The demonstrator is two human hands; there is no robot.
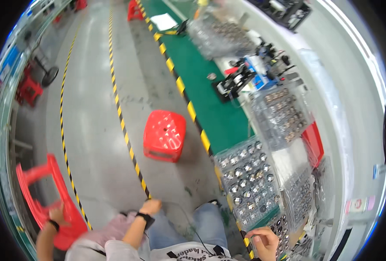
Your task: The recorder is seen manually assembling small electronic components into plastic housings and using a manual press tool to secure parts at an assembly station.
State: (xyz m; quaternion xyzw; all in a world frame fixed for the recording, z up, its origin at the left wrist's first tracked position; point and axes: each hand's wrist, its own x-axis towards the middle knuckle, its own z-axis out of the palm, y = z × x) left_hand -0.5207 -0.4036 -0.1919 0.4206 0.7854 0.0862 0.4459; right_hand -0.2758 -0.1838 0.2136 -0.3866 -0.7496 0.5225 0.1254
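Observation:
My left hand (151, 206), with a black watch (145, 219) on its wrist, is over my lap with its fingers curled in. A thin dark cord (183, 209) passes close by these fingers; whether they grip it is unclear. Loosely bent, my right hand (266, 242) hovers at the near edge of the parts trays, with nothing visible in it. The nearest is a clear plastic tray (245, 163) with rows of round shiny metal parts. Beside it, a smaller tray (280, 228) of dark round parts is partly hidden by my right hand.
Ahead stands a red plastic stool (164, 135). At left, another person's hand (57, 215) grips a tipped red stool (49, 187). Along the right runs a green-topped bench (210, 111) with bagged parts (221, 35), a black fixture (235, 85) and stacked trays (282, 115). Yellow-black tape (119, 111) marks the floor.

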